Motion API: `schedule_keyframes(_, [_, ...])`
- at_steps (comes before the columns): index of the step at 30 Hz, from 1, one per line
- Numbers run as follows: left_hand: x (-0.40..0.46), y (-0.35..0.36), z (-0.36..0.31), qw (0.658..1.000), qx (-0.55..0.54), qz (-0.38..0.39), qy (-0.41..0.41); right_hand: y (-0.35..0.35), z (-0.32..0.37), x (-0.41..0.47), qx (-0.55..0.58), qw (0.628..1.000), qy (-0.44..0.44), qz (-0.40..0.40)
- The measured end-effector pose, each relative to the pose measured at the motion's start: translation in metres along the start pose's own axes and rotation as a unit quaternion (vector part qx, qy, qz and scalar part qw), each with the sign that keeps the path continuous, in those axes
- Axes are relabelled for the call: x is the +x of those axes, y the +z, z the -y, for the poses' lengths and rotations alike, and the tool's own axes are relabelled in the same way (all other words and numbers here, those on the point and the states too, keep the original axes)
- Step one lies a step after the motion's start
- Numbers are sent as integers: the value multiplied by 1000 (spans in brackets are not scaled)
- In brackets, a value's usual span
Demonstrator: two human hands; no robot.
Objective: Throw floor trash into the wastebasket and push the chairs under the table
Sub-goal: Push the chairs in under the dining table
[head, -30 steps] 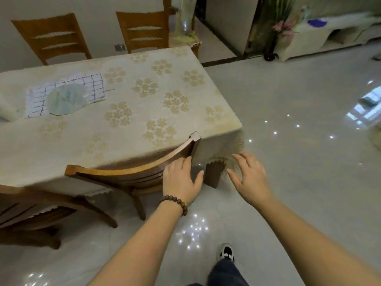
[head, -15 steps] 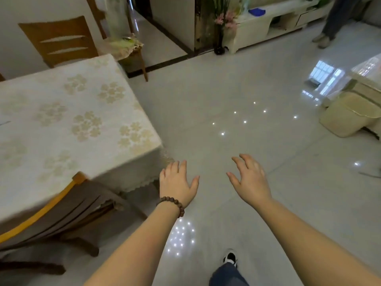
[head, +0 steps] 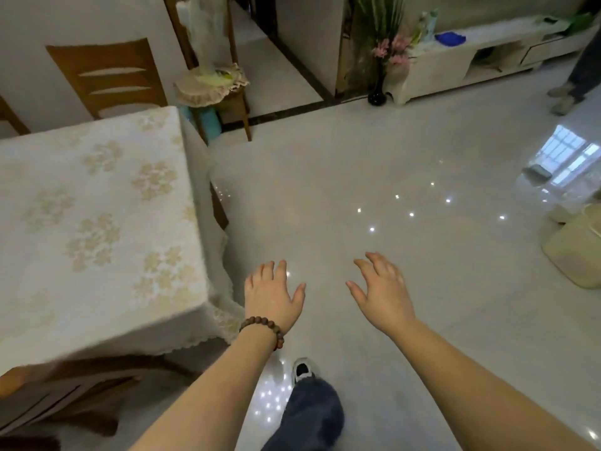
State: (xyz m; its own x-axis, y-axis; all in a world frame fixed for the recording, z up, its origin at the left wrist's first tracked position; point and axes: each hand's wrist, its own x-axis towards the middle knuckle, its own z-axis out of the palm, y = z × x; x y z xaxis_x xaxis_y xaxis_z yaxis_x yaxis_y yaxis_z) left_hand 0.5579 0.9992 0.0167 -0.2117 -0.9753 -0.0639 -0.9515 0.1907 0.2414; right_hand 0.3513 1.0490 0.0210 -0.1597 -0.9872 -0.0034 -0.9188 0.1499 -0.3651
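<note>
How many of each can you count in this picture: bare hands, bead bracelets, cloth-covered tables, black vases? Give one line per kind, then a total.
Bare hands: 2, the left hand and the right hand
Bead bracelets: 1, the bead bracelet on the left wrist
Cloth-covered tables: 1, the table
Black vases: 1, the black vase
Total: 5

My bare forearms, a brown beaded bracelet [head: 262, 327] on the left wrist, dark blue trousers [head: 309, 418], one black-and-white sneaker [head: 301, 369].
</note>
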Motion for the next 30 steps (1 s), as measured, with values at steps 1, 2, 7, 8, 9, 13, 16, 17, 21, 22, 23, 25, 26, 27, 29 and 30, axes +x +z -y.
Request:
schedule_keyframes(1, [18, 1, 1, 1000, 3, -2, -9, 1, -1, 21, -1, 1000, -11, 4])
schedule_keyframes(2, [36, 2, 1, 1000, 4, -5, -17, 3, -2, 43, -1, 1000, -21, 6])
schedule_keyframes(7, [152, -1, 14, 998, 2, -28, -56, 10, -3, 172, -13, 998, -58, 15])
schedule_keyframes(8, [180, -4, 17, 997, 0, -32, -67, 9, -1, 203, -17, 998, -65, 19])
schedule_keyframes(9, [208, -9, 21, 996, -2, -32, -78, 7, 2, 234, -23, 997, -71, 24])
schedule_keyframes(13, [308, -31, 35, 992, -8, -39, -118, -4, 20, 349, -33, 994, -96, 37])
schedule_keyframes(16, [371, -48, 44, 989, -11, -46, -139, -10, 35, 422, -25, 992, -115, 37])
schedule_keyframes(17, [389, -52, 48, 988, -12, -46, -146, -10, 40, 443, -22, 992, -122, 38])
schedule_keyframes(21, [460, -63, 68, 983, -13, -50, -177, -2, 58, 535, -23, 986, -152, 57])
schedule_keyframes(22, [479, -64, 74, 981, -12, -49, -186, 2, 62, 559, -25, 985, -159, 60])
schedule_keyframes(23, [499, -65, 80, 980, -11, -48, -195, 7, 66, 584, -23, 984, -168, 63])
schedule_keyframes(25, [542, -66, 91, 976, -3, -48, -212, 17, 74, 636, -12, 980, -187, 68])
schedule_keyframes(26, [566, -67, 97, 974, 0, -50, -220, 21, 78, 665, -7, 978, -198, 71])
schedule_keyframes(27, [592, -69, 102, 972, 0, -53, -228, 26, 81, 695, -7, 975, -208, 73])
schedule_keyframes(29, [648, -76, 111, 966, -6, -64, -249, 32, 88, 761, -10, 970, -231, 78])
schedule_keyframes(30, [677, -80, 115, 963, -10, -70, -260, 33, 91, 795, -13, 967, -242, 82])
